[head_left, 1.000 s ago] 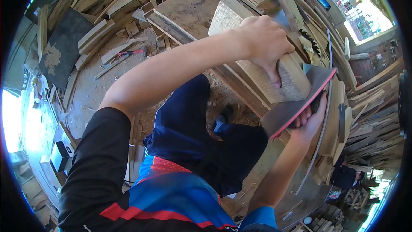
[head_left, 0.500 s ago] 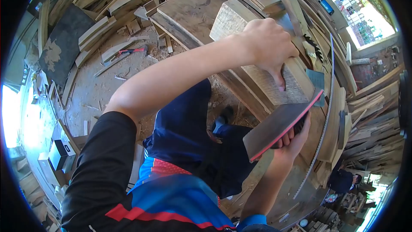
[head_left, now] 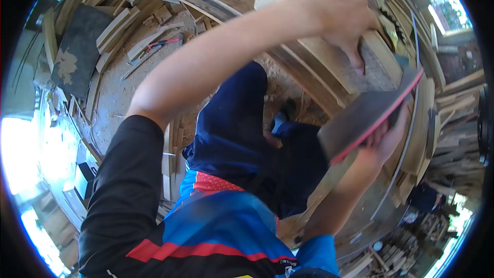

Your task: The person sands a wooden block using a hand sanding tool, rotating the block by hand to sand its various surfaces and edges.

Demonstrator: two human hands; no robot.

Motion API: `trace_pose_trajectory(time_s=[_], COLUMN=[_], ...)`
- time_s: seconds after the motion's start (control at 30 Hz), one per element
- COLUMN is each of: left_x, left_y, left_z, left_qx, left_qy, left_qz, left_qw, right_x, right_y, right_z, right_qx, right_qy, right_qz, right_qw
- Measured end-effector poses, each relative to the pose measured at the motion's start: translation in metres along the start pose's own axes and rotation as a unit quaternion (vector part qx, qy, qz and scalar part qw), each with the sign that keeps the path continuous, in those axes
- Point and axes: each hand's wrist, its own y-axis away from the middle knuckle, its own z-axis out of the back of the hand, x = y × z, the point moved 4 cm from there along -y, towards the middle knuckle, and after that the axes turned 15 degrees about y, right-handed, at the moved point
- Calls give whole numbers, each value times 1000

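Observation:
My left hand [head_left: 342,13] is wrapped over the top of a thick wooden block [head_left: 381,64], its thumb pressed down on the near face. Low on the right, my right hand [head_left: 388,136] grips a flat sanding block [head_left: 368,118] from behind, and part of its fingers is hidden. The sanding block has a dark grey face and a pink-red edge. It is tilted, its upper edge right by the lower end of the wooden block, and motion slightly blurs it.
The wooden block lies on a plank workbench [head_left: 309,82]. A long thin toothed blade [head_left: 411,118] curves along its right side. Wood scraps and a red-handled tool [head_left: 163,42] lie on the floor at left. Stacked boards [head_left: 458,146] stand at right. Another person [head_left: 424,197] is farther back.
The whole view has shifted, so the bench, wooden block and both hands appear farther right and higher. Both hands keep their holds, and the sanding block stays by the wooden block's end.

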Motion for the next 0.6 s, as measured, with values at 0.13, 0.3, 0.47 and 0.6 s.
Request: trace_pose_trajectory(time_s=[0.13, 0.3, 0.47, 0.6], left_x=[-2, 3, -4, -1], left_y=[0, 4, 1, 4], left_z=[10, 10, 3, 11], left_qx=[52, 0, 29, 25], left_qy=[4, 10, 5, 9], left_qz=[-3, 4, 10, 22], left_qw=[999, 1000, 1000, 999], right_x=[26, -26, 29, -6], right_y=[-22, 36, -18, 23], right_z=[-5, -18, -11, -23], right_qx=[-5, 27, -23, 14], right_qy=[-39, -40, -15, -28], right_qz=[28, 9, 53, 45], right_qw=[999, 999, 998, 999])
